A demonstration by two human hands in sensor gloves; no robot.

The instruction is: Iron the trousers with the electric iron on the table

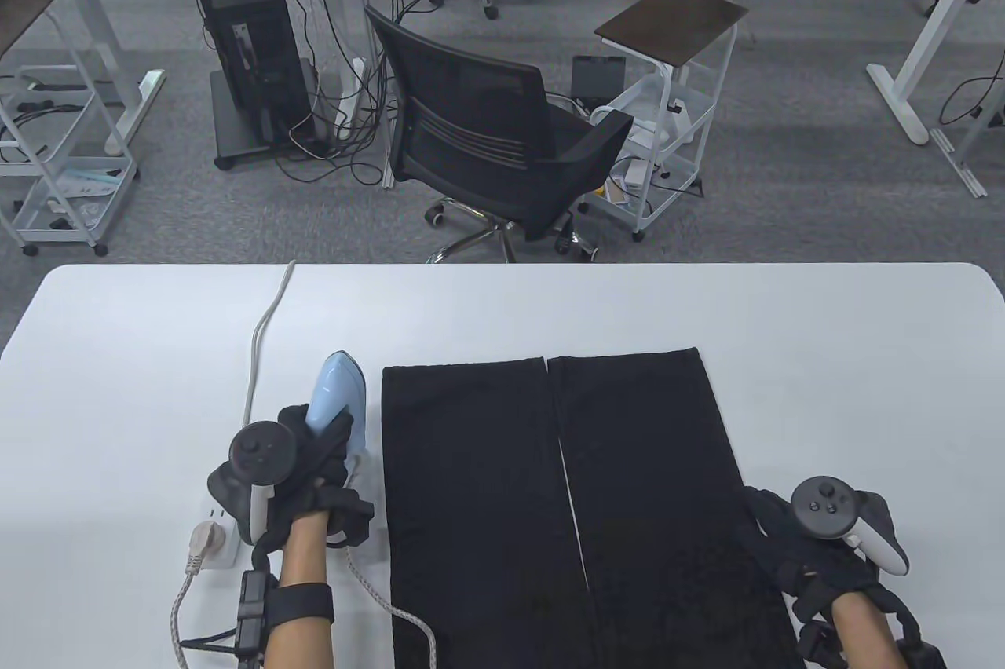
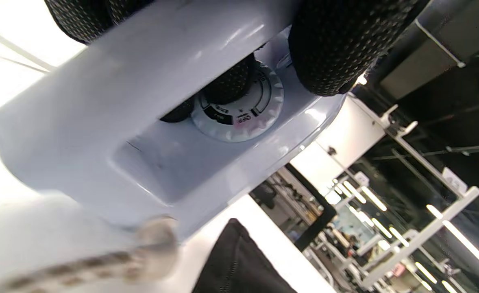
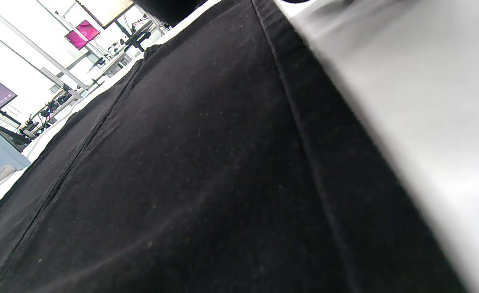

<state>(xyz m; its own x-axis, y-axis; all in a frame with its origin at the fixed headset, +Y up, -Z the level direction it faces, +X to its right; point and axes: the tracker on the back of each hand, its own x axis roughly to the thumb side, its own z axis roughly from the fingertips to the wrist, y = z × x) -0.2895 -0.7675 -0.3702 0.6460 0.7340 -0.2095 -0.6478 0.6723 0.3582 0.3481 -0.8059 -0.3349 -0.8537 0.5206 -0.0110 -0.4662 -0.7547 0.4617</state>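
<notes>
The left hand [image 1: 302, 465] grips the iron [image 1: 338, 402], lower left; its cord [image 1: 392, 610] may drag the trousers [image 1: 565, 496]. The right hand [image 1: 816, 543] fingers: I cannot tell.

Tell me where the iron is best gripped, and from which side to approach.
Grip the iron by its arched handle, coming from above and from its cord end. The open gap under the handle lets fingers wrap through, as the left hand does here, keeping them clear of the soleplate underneath.

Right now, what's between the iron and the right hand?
The black trousers, laid flat on the table, fill the stretch between the iron and the right hand, seen in the table view.
</notes>
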